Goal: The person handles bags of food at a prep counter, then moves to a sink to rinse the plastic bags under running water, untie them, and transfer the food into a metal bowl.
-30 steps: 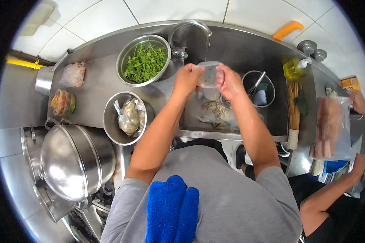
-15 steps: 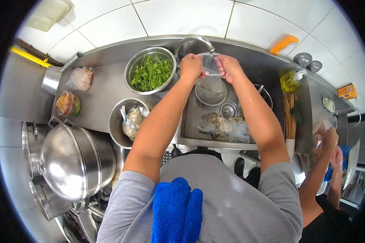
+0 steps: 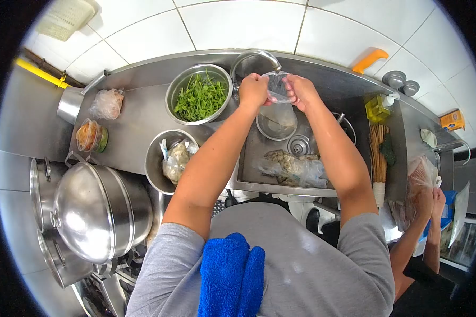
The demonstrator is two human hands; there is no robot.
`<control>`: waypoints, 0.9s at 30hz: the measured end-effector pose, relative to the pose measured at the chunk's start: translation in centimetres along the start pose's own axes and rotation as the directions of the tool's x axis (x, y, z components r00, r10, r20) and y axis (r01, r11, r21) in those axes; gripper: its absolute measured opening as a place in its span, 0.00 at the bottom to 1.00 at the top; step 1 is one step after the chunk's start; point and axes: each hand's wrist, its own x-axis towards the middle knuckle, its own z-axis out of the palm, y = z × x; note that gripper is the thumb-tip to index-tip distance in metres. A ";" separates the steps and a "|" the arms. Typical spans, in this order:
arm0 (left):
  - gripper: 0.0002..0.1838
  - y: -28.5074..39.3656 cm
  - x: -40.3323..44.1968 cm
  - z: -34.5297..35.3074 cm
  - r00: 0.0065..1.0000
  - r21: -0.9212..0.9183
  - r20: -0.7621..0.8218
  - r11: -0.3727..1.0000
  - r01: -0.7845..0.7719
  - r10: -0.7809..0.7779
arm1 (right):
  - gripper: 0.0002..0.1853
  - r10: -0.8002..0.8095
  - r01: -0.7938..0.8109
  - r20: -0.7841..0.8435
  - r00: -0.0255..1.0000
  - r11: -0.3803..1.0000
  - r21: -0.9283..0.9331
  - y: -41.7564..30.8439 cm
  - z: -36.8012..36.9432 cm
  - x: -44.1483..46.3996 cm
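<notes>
Under the spout of the faucet [image 3: 255, 53] I stretch a clear plastic bag [image 3: 279, 112] between both hands. My left hand [image 3: 254, 92] is closed on the left side of its mouth, and my right hand [image 3: 300, 92] pinches the right side. The bag's lower part hangs over a round metal bowl [image 3: 276, 136] in the sink [image 3: 254, 185]. Below it, beside the drain [image 3: 298, 145], lies a plastic bag with greyish contents [image 3: 292, 168]. A steel bowl of leafy greens [image 3: 200, 98] stands just left of my left hand.
A steel bowl [image 3: 154, 158] holding a bagged item is near my left forearm. Large lidded pots [image 3: 92, 211] stand at left. A bamboo brush [image 3: 378, 156] and soap bottle [image 3: 380, 108] line the sink's right. At far right, a co-worker's hands [image 3: 431, 201] hold a plastic bag.
The bag in my hands has sagged lower and fuller over the bowl. My hands have barely moved. The co-worker's bag now hangs more visibly, with their hands closer together.
</notes>
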 end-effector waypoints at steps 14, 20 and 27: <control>0.11 -0.2 0.4 0.0 0.998 0.056 -0.007 0.997 -0.055 0.055 | 0.06 -0.033 0.033 0.018 0.999 0.999 -0.016 0.2 -0.1 -0.3; 0.10 -0.5 0.6 -0.1 0.997 0.049 0.009 0.996 -0.075 0.075 | 0.05 -0.035 0.035 0.011 0.999 0.999 -0.004 0.0 0.1 -0.7; 0.12 0.5 -1.9 -0.1 0.981 0.215 0.036 0.957 -0.193 0.190 | 0.07 -0.102 0.105 0.033 0.994 0.988 -0.110 0.2 0.1 -2.3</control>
